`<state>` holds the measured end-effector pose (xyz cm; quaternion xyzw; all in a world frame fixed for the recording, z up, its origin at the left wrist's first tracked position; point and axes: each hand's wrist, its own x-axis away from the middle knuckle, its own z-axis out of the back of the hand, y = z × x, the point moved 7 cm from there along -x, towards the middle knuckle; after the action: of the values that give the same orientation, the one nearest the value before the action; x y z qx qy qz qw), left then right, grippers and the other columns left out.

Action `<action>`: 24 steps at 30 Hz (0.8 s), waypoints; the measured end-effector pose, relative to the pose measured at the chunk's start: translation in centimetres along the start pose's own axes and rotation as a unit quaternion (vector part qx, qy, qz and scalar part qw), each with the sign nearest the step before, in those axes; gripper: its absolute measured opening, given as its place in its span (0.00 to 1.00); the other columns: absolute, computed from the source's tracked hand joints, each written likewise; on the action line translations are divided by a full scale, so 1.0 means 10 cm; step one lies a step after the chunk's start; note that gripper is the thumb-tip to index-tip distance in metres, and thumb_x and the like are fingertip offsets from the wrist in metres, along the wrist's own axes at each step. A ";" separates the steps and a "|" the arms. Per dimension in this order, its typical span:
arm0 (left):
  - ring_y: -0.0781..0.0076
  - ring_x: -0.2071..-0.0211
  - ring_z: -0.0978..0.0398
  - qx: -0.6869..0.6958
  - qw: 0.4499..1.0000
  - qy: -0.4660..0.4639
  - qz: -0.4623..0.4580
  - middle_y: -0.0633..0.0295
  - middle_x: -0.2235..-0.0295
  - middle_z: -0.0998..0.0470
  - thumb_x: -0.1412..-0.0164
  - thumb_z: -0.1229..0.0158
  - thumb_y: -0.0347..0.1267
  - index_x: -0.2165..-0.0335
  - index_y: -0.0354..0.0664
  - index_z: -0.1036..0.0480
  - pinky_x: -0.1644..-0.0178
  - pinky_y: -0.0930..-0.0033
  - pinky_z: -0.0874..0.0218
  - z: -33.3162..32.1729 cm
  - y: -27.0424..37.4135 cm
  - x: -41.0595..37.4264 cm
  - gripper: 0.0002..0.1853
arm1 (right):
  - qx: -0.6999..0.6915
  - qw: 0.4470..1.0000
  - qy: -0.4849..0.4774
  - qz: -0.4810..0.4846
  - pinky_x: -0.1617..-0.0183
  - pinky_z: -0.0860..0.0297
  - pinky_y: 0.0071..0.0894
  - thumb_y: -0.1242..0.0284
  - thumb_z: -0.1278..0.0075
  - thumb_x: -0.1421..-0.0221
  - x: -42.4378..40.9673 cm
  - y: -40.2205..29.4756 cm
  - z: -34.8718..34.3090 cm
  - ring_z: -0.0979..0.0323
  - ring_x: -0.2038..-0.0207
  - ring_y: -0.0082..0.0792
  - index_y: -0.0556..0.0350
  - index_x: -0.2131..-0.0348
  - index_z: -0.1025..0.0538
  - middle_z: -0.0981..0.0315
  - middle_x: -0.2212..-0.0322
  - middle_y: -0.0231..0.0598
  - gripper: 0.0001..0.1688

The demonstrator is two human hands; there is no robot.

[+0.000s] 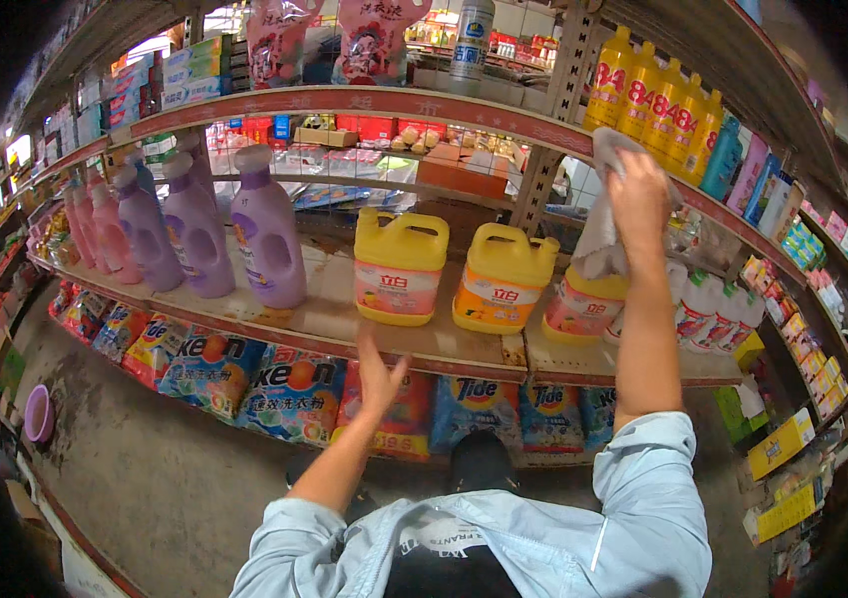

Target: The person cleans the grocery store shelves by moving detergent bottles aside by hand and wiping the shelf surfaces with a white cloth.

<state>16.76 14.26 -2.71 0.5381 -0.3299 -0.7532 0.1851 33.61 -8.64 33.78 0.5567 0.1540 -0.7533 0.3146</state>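
Observation:
My right hand (639, 196) grips a grey cloth (597, 233) at the upper shelf's front edge. Part of the cloth hangs down over the top of a yellow detergent jug (582, 308) on the shelf below. My left hand (380, 374) holds nothing, fingers apart, just in front of the middle shelf's red edge (461, 362). Behind it stand two more yellow jugs, one with a pink label (398, 291) and one with an orange label (500, 295). Left of these is a large purple bottle (268, 239) with a handle hole.
Yellow bottles (644, 101) line the upper shelf near my right hand. White bottles with green caps (708, 310) stand right of the jugs. Bags of washing powder (293, 392) fill the bottom level. A purple basin (39, 413) sits at the far left.

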 end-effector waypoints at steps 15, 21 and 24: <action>0.51 0.50 0.45 0.015 0.979 -0.148 0.139 0.47 0.54 0.41 0.55 0.44 0.27 0.54 0.35 0.42 0.47 0.61 0.53 0.62 -0.35 1.50 0.28 | -0.119 0.973 -0.147 0.136 0.62 0.31 0.38 0.71 0.58 0.53 -0.61 -3.08 -0.40 0.32 0.59 0.39 0.48 0.68 0.24 0.30 0.65 0.36 0.13; 0.51 0.52 0.42 -0.017 0.973 -0.135 0.185 0.48 0.55 0.38 0.55 0.44 0.28 0.55 0.35 0.41 0.49 0.62 0.49 0.84 -0.57 1.74 0.26 | -0.189 0.958 -0.143 0.163 0.62 0.31 0.39 0.74 0.56 0.55 -0.75 -3.91 -0.42 0.32 0.59 0.41 0.49 0.68 0.25 0.29 0.66 0.40 0.12; 0.52 0.54 0.39 -0.032 0.978 -0.100 0.180 0.49 0.57 0.36 0.55 0.45 0.27 0.56 0.37 0.39 0.51 0.63 0.47 1.04 -0.61 1.70 0.24 | -0.242 0.940 -0.051 0.233 0.63 0.32 0.39 0.71 0.56 0.55 -0.76 -4.20 -0.43 0.32 0.62 0.42 0.51 0.68 0.27 0.29 0.67 0.41 0.12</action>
<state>1.54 10.93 -16.61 0.3858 -0.4136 -0.7678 0.3010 11.09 27.91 34.49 0.4444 0.1815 -0.6262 0.6144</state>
